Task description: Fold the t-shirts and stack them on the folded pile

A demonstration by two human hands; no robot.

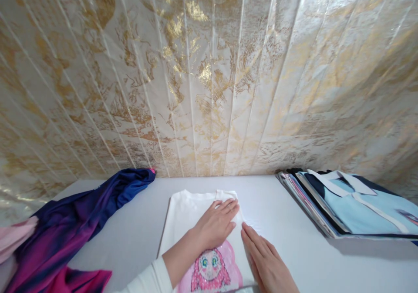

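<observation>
A white T-shirt (186, 214) lies folded into a narrow rectangle on the white table, its neckline at the far end. On its front is a pink cartoon character print (210, 269) with large eyes, cut off by the bottom of the view. My left hand (217, 223) rests flat on the upper right part of the shirt, fingers stretched out. At the shirt's right edge my right hand (266, 256) lies on its side, fingers straight and close together, with nothing visible in it.
To the left sprawls a crumpled blue, purple and pink garment (88, 210), beside a pale pink cloth (16, 236). A stack of folded clothes (365, 206) stands at right, a light blue collared shirt on top. Behind the table (294, 258) hangs a gold-patterned curtain (209, 88).
</observation>
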